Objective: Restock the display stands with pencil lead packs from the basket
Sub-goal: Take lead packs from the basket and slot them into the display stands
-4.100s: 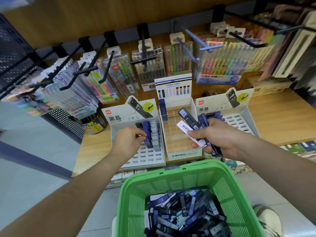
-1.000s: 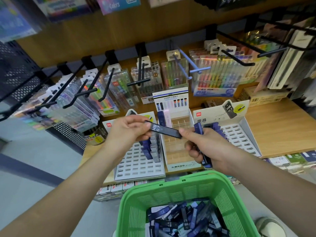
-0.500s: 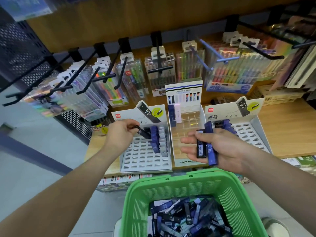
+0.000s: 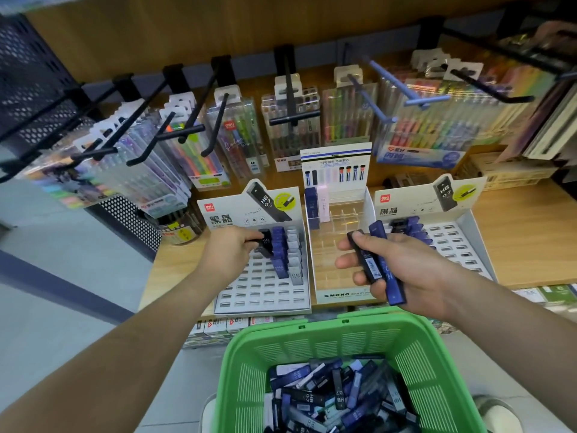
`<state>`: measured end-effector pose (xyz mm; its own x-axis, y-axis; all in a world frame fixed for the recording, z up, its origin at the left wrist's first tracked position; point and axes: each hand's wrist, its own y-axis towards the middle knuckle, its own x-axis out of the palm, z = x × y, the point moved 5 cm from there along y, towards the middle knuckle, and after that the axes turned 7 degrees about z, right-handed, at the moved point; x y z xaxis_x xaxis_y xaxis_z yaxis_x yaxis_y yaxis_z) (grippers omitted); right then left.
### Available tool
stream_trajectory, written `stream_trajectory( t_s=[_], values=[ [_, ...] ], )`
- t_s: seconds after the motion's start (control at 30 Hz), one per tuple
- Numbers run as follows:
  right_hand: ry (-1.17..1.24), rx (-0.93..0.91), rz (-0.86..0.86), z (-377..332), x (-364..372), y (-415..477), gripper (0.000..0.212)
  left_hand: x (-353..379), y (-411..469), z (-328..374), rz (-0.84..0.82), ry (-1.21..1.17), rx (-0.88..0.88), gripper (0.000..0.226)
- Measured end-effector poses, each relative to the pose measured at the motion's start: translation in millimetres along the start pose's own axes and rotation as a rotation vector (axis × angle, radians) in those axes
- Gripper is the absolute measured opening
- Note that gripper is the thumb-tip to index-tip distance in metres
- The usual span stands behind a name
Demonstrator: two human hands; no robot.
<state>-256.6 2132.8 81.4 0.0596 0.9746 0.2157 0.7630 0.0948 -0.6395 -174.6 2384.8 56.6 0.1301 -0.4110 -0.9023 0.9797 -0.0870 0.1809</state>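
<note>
Packs [image 4: 331,398] of pencil lead lie heaped in the green basket [image 4: 352,332], nearest. Above it the right hand [image 4: 406,273] curls its fingers round two spare packs [image 4: 388,276], one black and one blue. Farther, the left hand [image 4: 231,251] pinches a black pack [image 4: 266,243] by its top over the left stand [image 4: 262,292]. I think it should go straight down, upright, into the free slot just beside the blue row [image 4: 279,254], without knocking the neighbours.

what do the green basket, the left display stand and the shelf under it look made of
Green basket: moulded plastic, slightly glossy, with slotted lattice walls. Left display stand: probably printed card, matt white, with a flat header and cut slots. Shelf: wood or wood-look laminate, smooth light grain; which cannot be told.
</note>
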Motion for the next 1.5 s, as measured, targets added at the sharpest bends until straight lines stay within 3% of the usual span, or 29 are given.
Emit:
stream_trajectory(
  t_s=[0.1, 0.23, 0.47, 0.57, 0.63, 0.7, 0.77, 0.83, 0.97, 1.07, 1.27, 1.5],
  values=[
    [0.016, -0.006, 0.005, 0, 0, 1, 0.025, 3, 4, 5, 0.017, 0.036, -0.009, 0.026],
    [-0.001, -0.014, 0.002, -1, 0, 1, 0.022, 8, 5, 2, 0.038, 0.046, -0.091, 0.013],
    [-0.005, -0.064, 0.032, -2, -1, 0, 0.021, 0, 8, 8, 0.068, 0.07, -0.049, 0.02],
    [0.0, -0.079, 0.033, -3, -1, 0, 0.023, -12, 7, 22, 0.094, -0.146, -0.158, 0.019],
    [-0.01, -0.095, 0.031, -5, 0, 0, 0.023, -20, 6, 41, -0.011, -0.592, -0.31, 0.017],
    [-0.013, -0.111, 0.021, -6, 2, -3, 0.022, -27, 2, 72, -0.247, -0.882, -0.312, 0.018],
    [-0.007, -0.119, 0.002, -8, 4, -5, 0.024, -33, -8, 102, -0.472, -0.956, -0.201, 0.026],
    [0.0, -0.116, -0.02, -8, 6, -8, 0.026, -36, -18, 120, -0.556, -0.92, -0.102, 0.034],
    [0.023, -0.079, -0.074, -8, 7, -12, 0.03, -36, -25, 119, -0.391, -0.892, -0.161, 0.023],
    [-0.033, -0.066, -0.066, -6, 8, -12, 0.035, -32, -30, 110, -0.345, -0.904, -0.258, 0.028],
    [0.009, -0.072, -0.063, -8, 4, -12, 0.004, -32, -30, 104, -0.317, -0.916, -0.332, 0.015],
    [-0.028, -0.111, 0.061, -7, -11, -12, 0.023, -37, -27, 107, -0.24, -0.742, -0.254, 0.014]
  ],
)
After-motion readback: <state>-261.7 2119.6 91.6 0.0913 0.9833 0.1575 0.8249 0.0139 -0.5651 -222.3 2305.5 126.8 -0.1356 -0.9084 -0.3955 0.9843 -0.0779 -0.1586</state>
